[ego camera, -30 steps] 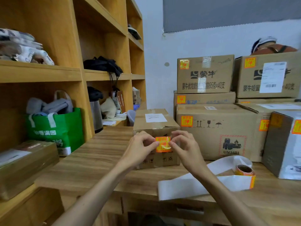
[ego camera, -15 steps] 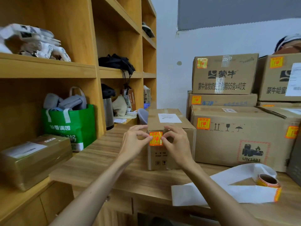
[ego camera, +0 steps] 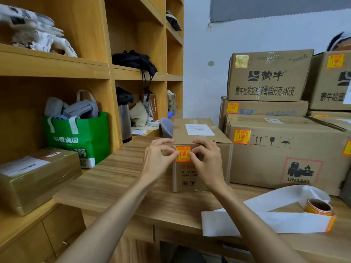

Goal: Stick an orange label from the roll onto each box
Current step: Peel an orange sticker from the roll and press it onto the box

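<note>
1. Since a second ago the orange square label point(ego camera: 183, 153) has gone from the air in front of the small brown cardboard box point(ego camera: 178, 130) onto the box's near face. It now sits at the upper left corner, just under the top edge.
2. Left hand point(ego camera: 157, 161): the fingers are curled and their tips hold the label's left edge against the cardboard.
3. Right hand point(ego camera: 209, 165): the fingers are curled the same way, with their tips on the label's right edge.
4. The box stands on the wooden tabletop point(ego camera: 114, 179) towards its back left corner, with a white paper slip point(ego camera: 199, 129) on its lid.
5. The roll of orange labels point(ego camera: 319, 206) lies towards the tabletop's near right corner. A long white backing strip point(ego camera: 266, 223) loops out from it along the near edge.
6. Just right of the small box stands a large brown cardboard carton point(ego camera: 284, 160) printed UN3481, with an orange sticker point(ego camera: 241, 136) at its upper left. More stickered cartons are stacked above and behind it.
</note>
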The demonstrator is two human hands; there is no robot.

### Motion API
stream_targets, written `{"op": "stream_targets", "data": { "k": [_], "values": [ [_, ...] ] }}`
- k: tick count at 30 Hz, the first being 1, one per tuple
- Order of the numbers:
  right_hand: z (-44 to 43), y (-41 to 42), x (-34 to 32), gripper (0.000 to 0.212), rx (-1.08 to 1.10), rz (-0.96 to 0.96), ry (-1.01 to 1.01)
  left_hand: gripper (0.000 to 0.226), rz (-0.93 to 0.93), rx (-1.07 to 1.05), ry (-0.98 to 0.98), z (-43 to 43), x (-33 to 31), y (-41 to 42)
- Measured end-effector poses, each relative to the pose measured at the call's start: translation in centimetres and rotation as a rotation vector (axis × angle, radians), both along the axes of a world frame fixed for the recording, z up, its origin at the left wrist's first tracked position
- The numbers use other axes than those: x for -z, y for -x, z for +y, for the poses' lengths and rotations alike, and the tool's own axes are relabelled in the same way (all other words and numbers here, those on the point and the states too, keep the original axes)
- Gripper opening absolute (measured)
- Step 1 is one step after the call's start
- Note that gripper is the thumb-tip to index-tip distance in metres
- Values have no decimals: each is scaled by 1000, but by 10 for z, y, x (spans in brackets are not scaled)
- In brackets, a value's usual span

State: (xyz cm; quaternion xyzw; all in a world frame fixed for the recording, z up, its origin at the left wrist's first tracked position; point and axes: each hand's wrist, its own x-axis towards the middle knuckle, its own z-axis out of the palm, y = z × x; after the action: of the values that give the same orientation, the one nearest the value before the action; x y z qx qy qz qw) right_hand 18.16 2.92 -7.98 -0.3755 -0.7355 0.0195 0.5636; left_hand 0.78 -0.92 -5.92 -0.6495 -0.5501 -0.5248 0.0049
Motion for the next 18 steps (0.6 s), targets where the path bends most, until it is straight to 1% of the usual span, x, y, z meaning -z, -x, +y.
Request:
{"op": "stream_targets", "data": {
  "k": [10, 18],
  "values": [
    [2, 3, 5, 9, 37, 6, -39, 3, 8, 4, -21, 3, 2, -3],
    [4, 2, 7, 9, 37, 12, -63, 6, 43, -11, -52, 7, 5, -4]
  ]
}}
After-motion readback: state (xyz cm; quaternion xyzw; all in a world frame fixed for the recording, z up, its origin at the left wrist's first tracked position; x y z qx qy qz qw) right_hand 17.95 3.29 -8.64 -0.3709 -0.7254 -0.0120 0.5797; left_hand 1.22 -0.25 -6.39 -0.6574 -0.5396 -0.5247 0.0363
